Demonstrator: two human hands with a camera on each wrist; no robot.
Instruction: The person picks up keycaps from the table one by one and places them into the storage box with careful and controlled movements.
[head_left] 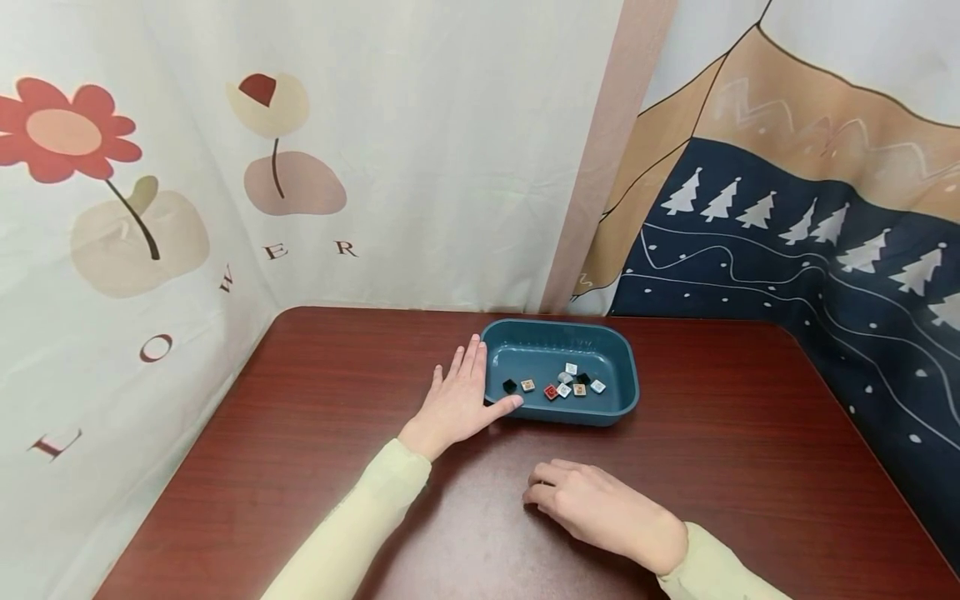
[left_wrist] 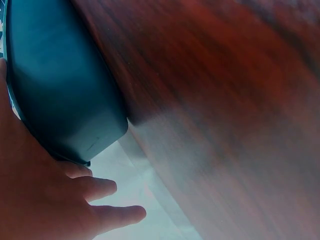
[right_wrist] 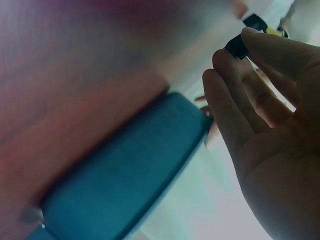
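A teal plastic bin [head_left: 551, 410] stands near the table's far edge, with several small square pieces in white, tan, red and black on its floor. My left hand [head_left: 453, 404] lies along the bin's left side, fingers straight and thumb over the near rim; in the left wrist view its fingers reach past the bin's corner. Nearer the front, my right hand [head_left: 600, 508] hovers before the bin with bent fingers. In the right wrist view that hand pinches a small black piece [right_wrist: 237, 47] between thumb and fingertips; the head view hides this piece.
The dark red wooden table [head_left: 315, 433] extends around the bin on all sides. A white flower-printed curtain [head_left: 450, 167] hangs behind and to the left. On the right hangs a navy cloth [head_left: 750, 267] with printed trees.
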